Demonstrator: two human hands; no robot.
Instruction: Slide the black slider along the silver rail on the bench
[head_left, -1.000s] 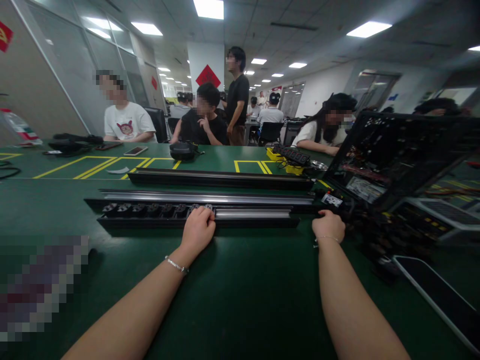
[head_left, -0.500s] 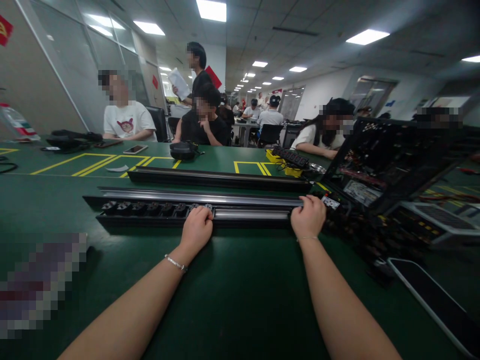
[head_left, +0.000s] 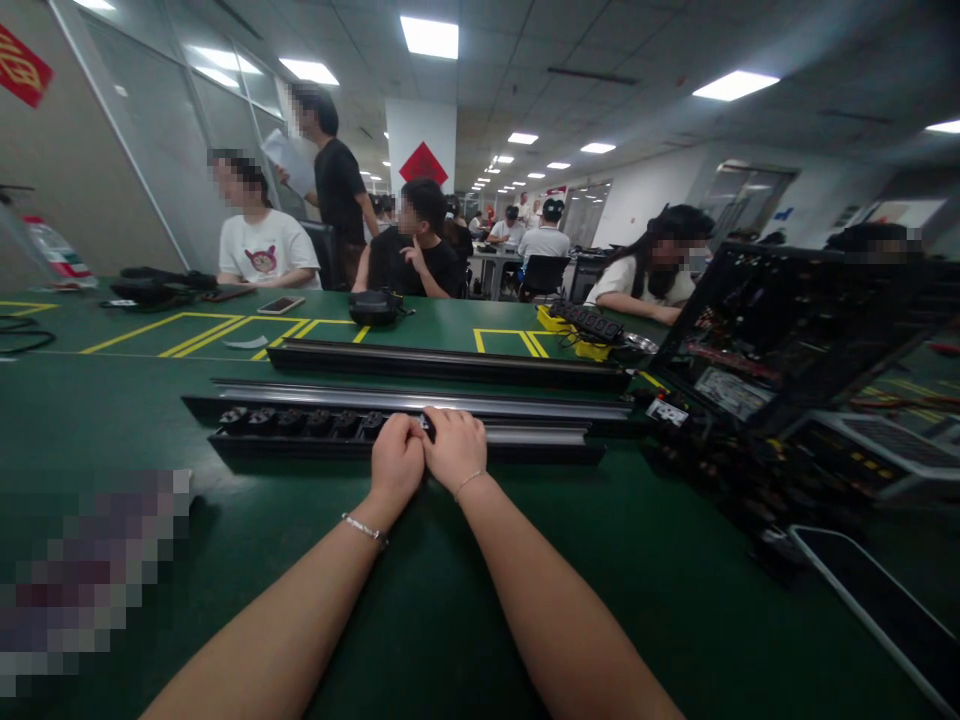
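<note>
Our 2 bare hands now meet at the middle of a long black power strip (head_left: 300, 432) lying across the green table (head_left: 480, 560) in front of us. A second ago our right hand (head_left: 455, 448) was at the strip's far right end, and half a second ago it gripped that end; since then it has slid leftward along the silver rail (head_left: 532, 434) until it touches our left hand (head_left: 397, 462), which has stayed where the row of sockets (head_left: 300, 420) ends. Both hands lie knuckles up with fingers curled down over the strip's top edge, pressing on it; we cannot tell whether the fingertips pinch any small part beneath. We judge that the work has shifted from the strip's end to the joint between sockets and rail. Behind it lie 2 more long black rails (head_left: 450, 362), and an open computer chassis (head_left: 787, 330) stands to our right. Several people sit across the table, apart from our hands.
</note>
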